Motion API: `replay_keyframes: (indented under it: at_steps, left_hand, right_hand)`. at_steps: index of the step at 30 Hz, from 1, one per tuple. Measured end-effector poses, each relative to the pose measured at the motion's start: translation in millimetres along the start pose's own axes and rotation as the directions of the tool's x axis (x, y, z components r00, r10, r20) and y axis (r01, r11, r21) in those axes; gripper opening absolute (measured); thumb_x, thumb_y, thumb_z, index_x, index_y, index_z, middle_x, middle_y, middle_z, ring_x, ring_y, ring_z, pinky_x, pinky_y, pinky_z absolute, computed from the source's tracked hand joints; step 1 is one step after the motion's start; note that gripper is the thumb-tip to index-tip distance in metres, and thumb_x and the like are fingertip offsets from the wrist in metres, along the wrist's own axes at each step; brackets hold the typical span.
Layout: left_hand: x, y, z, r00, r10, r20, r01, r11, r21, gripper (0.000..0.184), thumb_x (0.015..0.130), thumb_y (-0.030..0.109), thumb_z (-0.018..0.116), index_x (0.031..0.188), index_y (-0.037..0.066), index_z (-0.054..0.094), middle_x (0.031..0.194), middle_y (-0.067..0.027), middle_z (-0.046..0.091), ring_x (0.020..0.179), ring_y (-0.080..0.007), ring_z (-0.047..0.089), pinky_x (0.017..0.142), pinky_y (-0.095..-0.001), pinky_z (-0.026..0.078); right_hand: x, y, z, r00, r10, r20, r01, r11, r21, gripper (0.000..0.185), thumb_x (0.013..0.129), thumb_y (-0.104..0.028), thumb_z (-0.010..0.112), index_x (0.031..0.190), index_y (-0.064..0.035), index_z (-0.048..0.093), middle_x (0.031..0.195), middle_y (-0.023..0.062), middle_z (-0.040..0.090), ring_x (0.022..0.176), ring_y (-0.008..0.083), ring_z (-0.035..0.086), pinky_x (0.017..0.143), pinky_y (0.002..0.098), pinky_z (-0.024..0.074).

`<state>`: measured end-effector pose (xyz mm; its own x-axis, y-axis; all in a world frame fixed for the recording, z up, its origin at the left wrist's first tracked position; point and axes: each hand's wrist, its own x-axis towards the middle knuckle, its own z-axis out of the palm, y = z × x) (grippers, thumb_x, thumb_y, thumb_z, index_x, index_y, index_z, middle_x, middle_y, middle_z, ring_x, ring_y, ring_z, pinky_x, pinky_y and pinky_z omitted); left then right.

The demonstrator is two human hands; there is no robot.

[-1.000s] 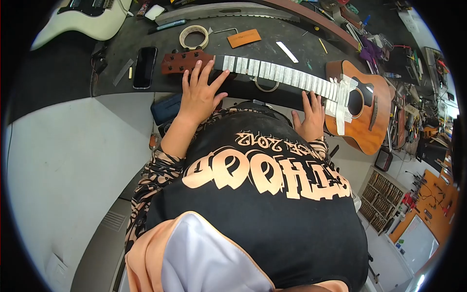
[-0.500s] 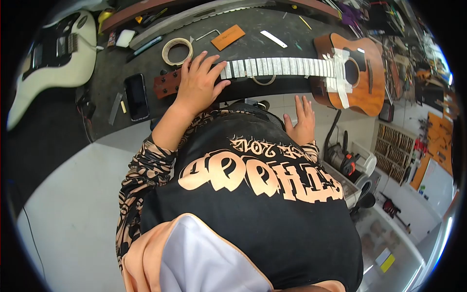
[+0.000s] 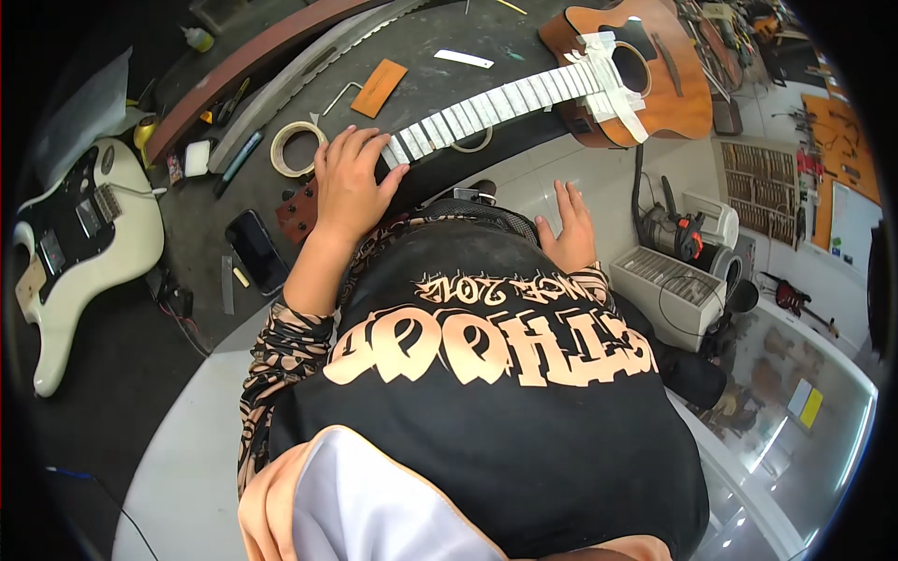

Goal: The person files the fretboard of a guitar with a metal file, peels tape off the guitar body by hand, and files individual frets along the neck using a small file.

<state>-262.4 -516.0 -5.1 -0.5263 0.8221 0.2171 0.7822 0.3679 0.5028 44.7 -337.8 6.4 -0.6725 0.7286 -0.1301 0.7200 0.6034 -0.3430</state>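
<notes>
My left hand [image 3: 355,182] lies palm down over the nut end of a small acoustic guitar [image 3: 683,89]. Its fingers are extended across the neck, thumb apart, and the hand covers part of the brown headstock [image 3: 297,210]. White tape strips [image 3: 482,110] cover the fretboard between the dark frets, and more masking tape [image 3: 608,89] is stuck around the upper body by the soundhole. Held away from the instrument, below the neck, my right hand [image 3: 569,232] is open with nothing in it.
Beyond my left hand lie a tape roll [image 3: 281,166], a hex key [image 3: 340,98], an orange-brown block [image 3: 379,88] and a white strip [image 3: 464,59]. A phone [image 3: 255,251] rests nearby. A cream electric guitar body [image 3: 112,229] is at far left, and a machine [image 3: 697,238] stands at right.
My view has turned, so the guitar appears higher and more slanted, and more of the electric guitar shows. My left hand stays on the neck, its fingers closer together. My right hand remains open.
</notes>
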Motion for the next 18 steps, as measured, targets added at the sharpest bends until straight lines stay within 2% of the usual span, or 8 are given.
replay_keyframes:
  at_steps: [9,10,12,14,18]
  left_hand:
    - [9.6,2.7,8.2,0.999,0.042,-0.015,-0.042,0.999,0.005,0.048,0.08,0.034,0.081,0.117,0.007,0.068,0.125,-0.0086,0.063,0.128,-0.0308,0.052,0.108,-0.0491,0.034]
    - [11.7,4.2,9.6,0.999,0.047,-0.013,-0.046,0.999,0.019,0.048,0.08,0.034,0.081,0.117,0.007,0.068,0.125,-0.0084,0.063,0.128,-0.0309,0.052,0.108,-0.0499,0.034]
    - [16.1,8.6,13.6,0.998,0.057,-0.012,-0.056,0.998,0.033,0.047,0.08,0.034,0.08,0.117,0.007,0.069,0.125,-0.0083,0.063,0.128,-0.0309,0.052,0.108,-0.0507,0.033]
    - [21.3,13.3,18.3,0.999,0.051,0.011,-0.052,0.997,0.051,0.047,0.081,0.037,0.08,0.118,0.01,0.069,0.128,-0.0064,0.062,0.131,-0.031,0.05,0.111,-0.0573,0.031]
    - [36.3,31.4,29.0,0.996,0.088,-0.018,-0.086,0.992,0.094,0.047,0.082,0.036,0.079,0.117,0.007,0.069,0.125,-0.0079,0.064,0.128,-0.0309,0.052,0.109,-0.0525,0.033]
  right_hand:
    - [-1.7,-1.8,-13.2,0.999,0.043,-0.002,-0.043,0.999,0.019,0.071,0.089,-0.022,0.07,0.153,-0.0133,0.04,0.153,0.0237,0.041,0.142,0.0438,0.038,0.116,0.0516,0.0323]
    - [-1.9,-0.1,-13.5,0.999,0.048,-0.008,-0.048,0.999,0.017,0.071,0.089,-0.022,0.07,0.153,-0.0133,0.04,0.153,0.0237,0.041,0.142,0.0438,0.038,0.116,0.0516,0.0323]
    - [-2.8,5.0,-13.8,0.998,-0.011,-0.059,0.01,1.0,-0.02,0.071,0.087,-0.019,0.071,0.151,-0.0099,0.042,0.148,0.0286,0.045,0.134,0.0481,0.046,0.11,0.0501,0.0402]
    - [-2.4,10.9,-16.6,0.998,-0.003,-0.063,0.002,1.0,-0.012,0.071,0.087,-0.019,0.071,0.151,-0.0103,0.042,0.148,0.0282,0.045,0.134,0.0478,0.046,0.11,0.05,0.04]
    - [-1.1,26.1,-24.0,0.998,0.033,-0.054,-0.033,0.999,0.0,0.072,0.086,-0.019,0.072,0.152,-0.0113,0.041,0.15,0.0264,0.044,0.136,0.0469,0.045,0.111,0.0496,0.0394]
